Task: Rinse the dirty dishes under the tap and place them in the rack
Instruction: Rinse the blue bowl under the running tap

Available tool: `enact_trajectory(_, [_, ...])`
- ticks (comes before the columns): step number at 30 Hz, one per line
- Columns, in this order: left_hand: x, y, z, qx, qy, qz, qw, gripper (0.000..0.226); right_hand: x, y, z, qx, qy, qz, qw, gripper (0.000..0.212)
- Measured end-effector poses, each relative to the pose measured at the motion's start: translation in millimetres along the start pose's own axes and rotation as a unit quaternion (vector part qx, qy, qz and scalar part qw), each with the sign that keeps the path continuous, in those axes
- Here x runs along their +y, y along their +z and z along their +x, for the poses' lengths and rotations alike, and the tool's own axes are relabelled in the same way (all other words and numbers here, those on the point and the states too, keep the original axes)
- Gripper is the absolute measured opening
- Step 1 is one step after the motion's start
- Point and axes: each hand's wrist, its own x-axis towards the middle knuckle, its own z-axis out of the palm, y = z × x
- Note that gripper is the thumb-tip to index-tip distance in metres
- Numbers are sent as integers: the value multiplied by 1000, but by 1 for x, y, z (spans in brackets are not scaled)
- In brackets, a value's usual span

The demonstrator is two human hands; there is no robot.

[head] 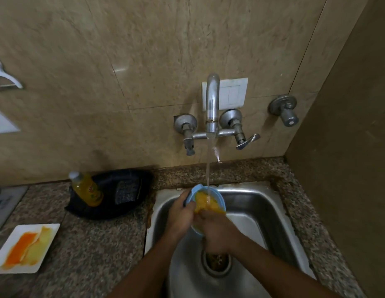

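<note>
— While water runs from the wall tap [212, 104], what are your hands doing?

— My left hand [180, 214] is closed around the near-left rim of a small blue bowl [219, 195], thumb over the edge, tilting it toward the stream above the steel sink [260, 203]. My right hand [217, 230] is curled against the bowl's lower edge, fingers pressed into the yellow residue inside. The water lands in the bowl's middle.

— Which step is this?

— Rinsing the first dish, as I judge it. The bowl shows plenty of yellow, so it isn't ready for the rack.

— And what else waits?

— A white square plate [25, 248], smeared orange and yellow, sits on the granite counter [97, 244] well to the left of the sink. A yellow bottle [86, 189] and a dark scrub pad [126, 192] rest in a black tray [142, 179] by the wall.

— Next move?

— Rubbing the residue loose, turning the bowl under the stream, tipping it out over the drain [217, 262]. No rack is in view, so I'd have to look for it before setting the bowl down.
</note>
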Motion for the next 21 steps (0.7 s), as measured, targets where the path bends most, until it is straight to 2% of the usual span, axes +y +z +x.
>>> enact_trajectory(1, [2,1,0,-19,-8,24,999,44,9,-4,2,-13,18,-81,996,74])
enact_trajectory(2, [5,2,-1,-35,-7,49,998,43,12,-4,4,-13,37,-110,993,78])
enact_trajectory(4, [13,1,6,-39,3,95,995,48,3,5,6,17,27,-56,998,86])
enact_trajectory(6, [20,-4,14,-33,9,162,986,44,-6,15,0,5,2,54,999,84])
enact_trajectory(7, [22,-7,15,-35,8,205,978,42,-1,18,-4,-7,-11,65,998,80])
enact_trajectory(10, [22,-7,13,-49,4,293,955,46,20,26,-6,-3,-6,-58,998,70])
enact_trajectory(11, [22,-5,14,-36,3,308,951,47,19,29,-5,11,4,-47,999,63])
enact_trajectory(13, [27,-4,18,-13,-14,294,956,57,6,31,-4,52,53,66,995,49])
enact_trajectory(15, [27,-4,17,-30,-28,245,969,77,-9,25,-2,91,102,172,976,41])
enact_trajectory(16, [26,-2,13,-46,-24,237,970,79,-15,23,0,112,114,214,964,39])
enact_trajectory(19, [13,4,3,-22,23,277,960,62,-36,23,9,150,136,269,942,44])
enact_trajectory(21, [14,1,5,11,55,290,955,52,-39,31,4,100,128,261,952,47])
